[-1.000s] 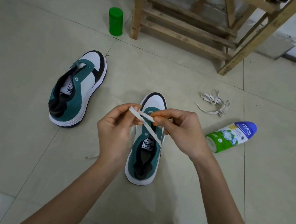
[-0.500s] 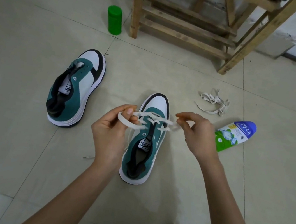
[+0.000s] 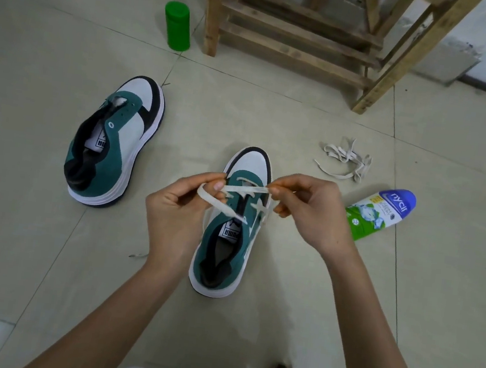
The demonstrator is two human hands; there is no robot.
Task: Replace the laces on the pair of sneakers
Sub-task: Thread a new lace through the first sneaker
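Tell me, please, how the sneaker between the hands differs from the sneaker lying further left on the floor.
The near sneaker has a white lace threaded through its front eyelets; the far sneaker has bare eyelets. The left hand and right hand pinch that lace above the near sneaker; nothing touches the far sneaker. Both are green, white and black with white soles, toes pointing away from the person.

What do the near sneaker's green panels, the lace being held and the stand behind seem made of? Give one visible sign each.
Near sneaker: green panels look like matte suede or synthetic nubuck; soft, unshiny surface.
Lace: flat woven fabric, perhaps cotton or polyester; it bends limply.
Stand: bare unpainted wood, grain and rough edges visible.
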